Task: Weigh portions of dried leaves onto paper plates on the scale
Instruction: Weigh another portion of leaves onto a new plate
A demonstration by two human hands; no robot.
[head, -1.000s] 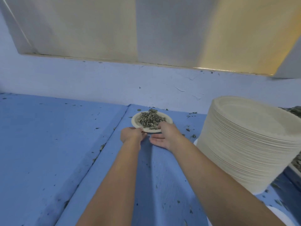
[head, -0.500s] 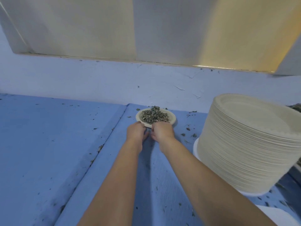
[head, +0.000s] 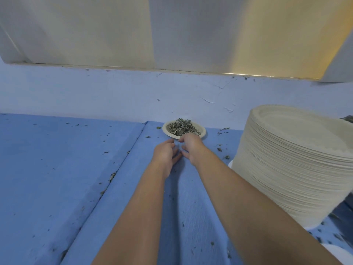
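Note:
A small paper plate (head: 165, 131) heaped with dried leaves (head: 181, 128) rests on the blue cloth near the back wall. My left hand (head: 165, 154) lies just short of the plate, fingers loosely apart, holding nothing. My right hand (head: 192, 147) is beside it, its fingertips at the plate's near rim; its fingers look spread and empty. A tall stack of empty paper plates (head: 292, 159) stands at the right. No scale display is in view.
The blue-covered table (head: 57, 169) has a fold running diagonally from the plate toward the lower left, with leaf crumbs scattered over it. A pale blue wall (head: 114, 92) rises right behind the plate. A white object (head: 340, 255) shows at the bottom right corner.
Both hands pushed the filled plate away toward the wall, then let go of its rim and drew back slightly, fingers opening.

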